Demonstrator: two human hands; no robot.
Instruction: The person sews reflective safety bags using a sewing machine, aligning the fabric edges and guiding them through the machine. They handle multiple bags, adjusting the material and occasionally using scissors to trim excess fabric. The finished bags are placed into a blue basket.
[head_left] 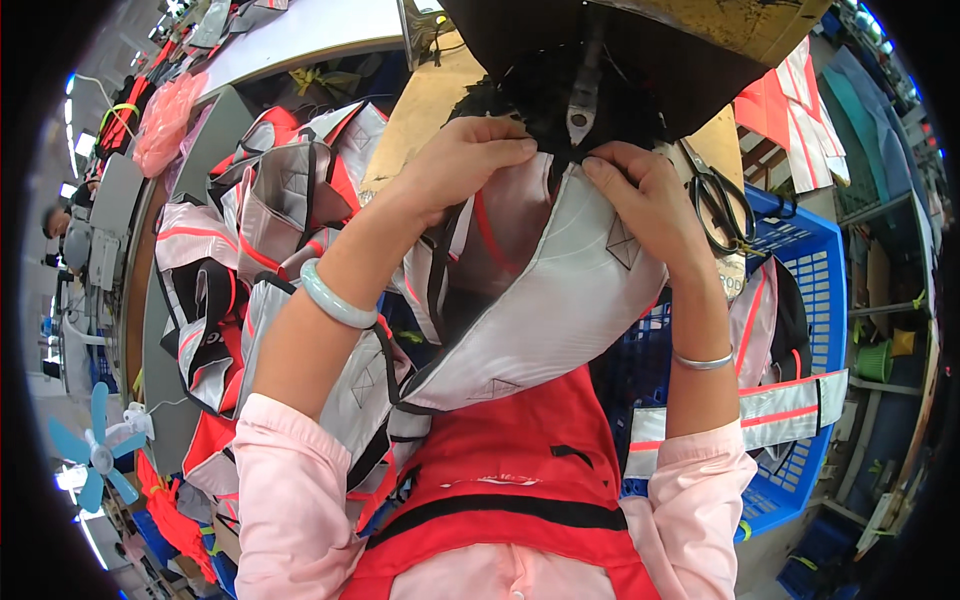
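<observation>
My left hand (468, 165) and my right hand (648, 195) pinch a grey fabric piece (545, 300) along its black-bound edge, just below a pointed metal part (582, 105) with a hole in it. The piece has reddish-orange stripes and stitched triangles, and it hangs down toward my red apron (520, 430). Dark fluff or thread scraps (520, 90) surround the metal part. What lies between my fingertips is partly hidden. Black-handled scissors (718, 195) lie to the right of my right hand.
A heap of similar grey and orange pieces (280, 200) lies at my left. On the right stands a blue plastic basket (800, 480) with more pieces, a striped strip (780, 412) across it. A dark panel (690, 70) overhangs the metal part. A blue fan (100, 455) is far left.
</observation>
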